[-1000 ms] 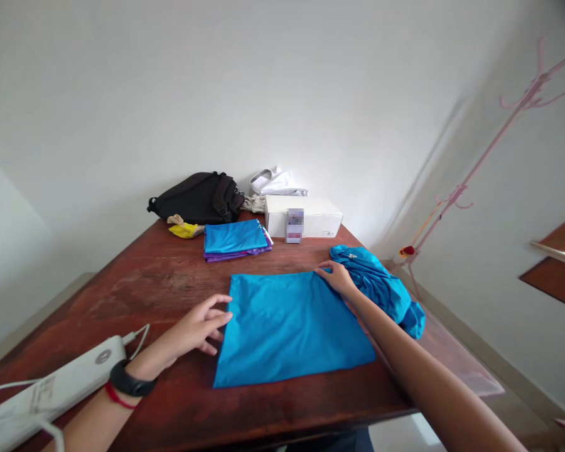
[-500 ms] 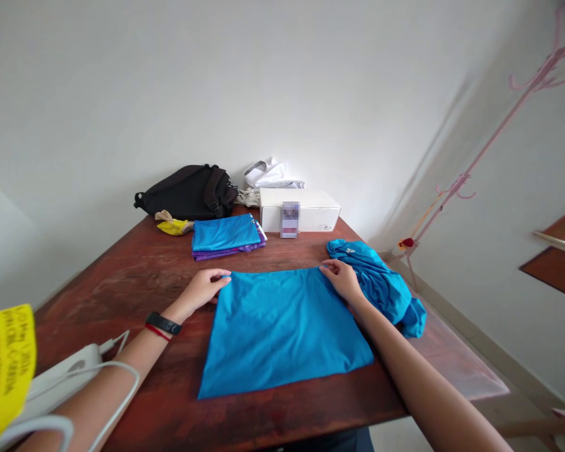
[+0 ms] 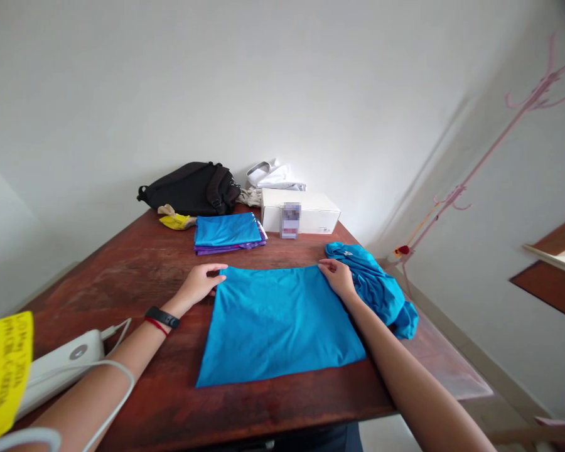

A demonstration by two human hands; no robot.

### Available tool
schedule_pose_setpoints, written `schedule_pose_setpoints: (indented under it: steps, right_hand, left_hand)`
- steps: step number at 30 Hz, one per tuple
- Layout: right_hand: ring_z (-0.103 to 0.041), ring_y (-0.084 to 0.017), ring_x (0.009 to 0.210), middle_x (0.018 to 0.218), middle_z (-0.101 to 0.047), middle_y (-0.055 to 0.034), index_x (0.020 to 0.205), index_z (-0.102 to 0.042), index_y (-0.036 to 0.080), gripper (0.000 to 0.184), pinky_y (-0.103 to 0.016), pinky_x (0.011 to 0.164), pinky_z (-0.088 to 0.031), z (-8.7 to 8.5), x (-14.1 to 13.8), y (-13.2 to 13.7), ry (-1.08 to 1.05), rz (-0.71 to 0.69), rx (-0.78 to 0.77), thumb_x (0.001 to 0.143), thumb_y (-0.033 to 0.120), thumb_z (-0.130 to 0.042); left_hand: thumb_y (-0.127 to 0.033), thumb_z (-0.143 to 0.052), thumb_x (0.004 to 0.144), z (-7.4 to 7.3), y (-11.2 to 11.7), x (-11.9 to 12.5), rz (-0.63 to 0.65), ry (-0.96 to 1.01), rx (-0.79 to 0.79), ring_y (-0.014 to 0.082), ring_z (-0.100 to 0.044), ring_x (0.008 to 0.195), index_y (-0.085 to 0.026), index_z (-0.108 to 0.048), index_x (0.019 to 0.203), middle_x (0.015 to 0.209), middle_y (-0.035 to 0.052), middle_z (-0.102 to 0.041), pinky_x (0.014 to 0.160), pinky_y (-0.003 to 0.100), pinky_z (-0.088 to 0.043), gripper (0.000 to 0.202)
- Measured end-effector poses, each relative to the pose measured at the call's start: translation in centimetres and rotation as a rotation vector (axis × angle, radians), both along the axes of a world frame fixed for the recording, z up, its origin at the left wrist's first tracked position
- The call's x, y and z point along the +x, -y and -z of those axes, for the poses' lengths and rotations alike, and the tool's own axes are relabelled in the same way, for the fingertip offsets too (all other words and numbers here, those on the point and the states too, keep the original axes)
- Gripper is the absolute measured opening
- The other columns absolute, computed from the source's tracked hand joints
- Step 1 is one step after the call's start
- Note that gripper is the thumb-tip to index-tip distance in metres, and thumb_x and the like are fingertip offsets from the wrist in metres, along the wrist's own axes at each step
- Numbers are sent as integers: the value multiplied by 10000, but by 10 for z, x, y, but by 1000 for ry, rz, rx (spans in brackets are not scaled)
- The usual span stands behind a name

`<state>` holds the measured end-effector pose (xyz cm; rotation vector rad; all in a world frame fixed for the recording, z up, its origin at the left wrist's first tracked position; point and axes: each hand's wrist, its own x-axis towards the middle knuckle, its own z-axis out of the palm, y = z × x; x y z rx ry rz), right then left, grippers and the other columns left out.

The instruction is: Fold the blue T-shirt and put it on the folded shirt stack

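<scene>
A flat blue cloth (image 3: 277, 320) lies spread on the dark red wooden table (image 3: 136, 276) in front of me. My left hand (image 3: 200, 282) rests at its far left corner, fingers curled and pinching the edge. My right hand (image 3: 336, 276) is at the far right corner, fingers closed on that corner. A black band and a red string circle my left wrist.
A crumpled blue garment (image 3: 376, 285) lies to the right of the cloth. Behind are a folded blue and purple stack (image 3: 226, 232), a white box (image 3: 301, 212), a black bag (image 3: 193, 188), and a yellow item (image 3: 175, 220). A white power strip (image 3: 59, 367) with cables sits at the near left.
My left hand has moved from the cloth's left side up to its far left corner and closed on it. My right hand stays at the far right corner.
</scene>
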<state>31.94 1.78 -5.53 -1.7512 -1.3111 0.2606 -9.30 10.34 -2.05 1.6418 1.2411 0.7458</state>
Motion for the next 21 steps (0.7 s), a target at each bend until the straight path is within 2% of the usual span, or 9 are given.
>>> schedule_pose_setpoints:
  steps: [5, 8, 12, 14, 16, 18, 21]
  right_hand:
    - [-735, -271, 891, 945, -792, -82, 999, -762, 198, 287, -368, 827, -551, -2, -2, 1, 49, 21, -9, 832, 383, -621]
    - [-733, -268, 888, 928, -791, -75, 975, -761, 206, 260, -364, 823, -548, -2, -2, 2, 73, 36, -18, 834, 367, -614]
    - [-729, -265, 866, 903, -785, -71, 951, -756, 211, 235, -362, 820, -544, -2, 0, 5, 101, 43, -26, 831, 353, -611]
    - [-726, -267, 870, 911, -781, -81, 955, -754, 202, 242, -364, 828, -542, -2, -1, 5, 111, 43, -22, 837, 351, -606]
    - [-723, -271, 868, 920, -776, -96, 981, -748, 186, 264, -372, 832, -544, -2, -3, 5, 120, 41, -15, 840, 360, -608]
    - [-719, -270, 863, 949, -767, -110, 1025, -736, 170, 306, -381, 840, -546, -2, -5, 5, 130, 32, -3, 847, 385, -611]
    - [-705, -264, 911, 1085, -727, -140, 1086, -716, 153, 370, -389, 876, -544, -2, -7, 7, 156, 0, 26, 876, 430, -587]
  left_hand:
    - [-366, -769, 753, 1, -2, 2, 36, -34, 25, 190, -686, 709, -128, -673, 1302, 1047, 116, -767, 492, 255, -565, 606]
    - [-369, -720, 805, 2, -3, 2, 53, -108, 86, 158, -662, 601, -138, -659, 1324, 1007, 108, -770, 474, 241, -528, 572]
    - [-367, -621, 873, 3, -5, 3, 65, -260, 234, 107, -598, 463, -152, -656, 1323, 1188, 138, -729, 467, 249, -488, 499]
    - [-350, -602, 876, 2, -5, 3, 66, -293, 288, 146, -659, 568, -156, -665, 1305, 1271, 142, -693, 536, 267, -526, 475]
    - [-319, -611, 861, 1, -3, 4, 63, -303, 328, 222, -718, 828, -162, -691, 1256, 1281, 129, -683, 718, 300, -570, 432]
    - [-296, -602, 864, -3, 1, 4, 50, -352, 403, 276, -677, 1063, -165, -700, 1231, 1281, 126, -668, 906, 344, -545, 401]
    - [-312, -512, 937, -11, 14, 7, 9, -493, 564, 305, -629, 1161, -166, -663, 1296, 1350, 147, -600, 1012, 407, -497, 416]
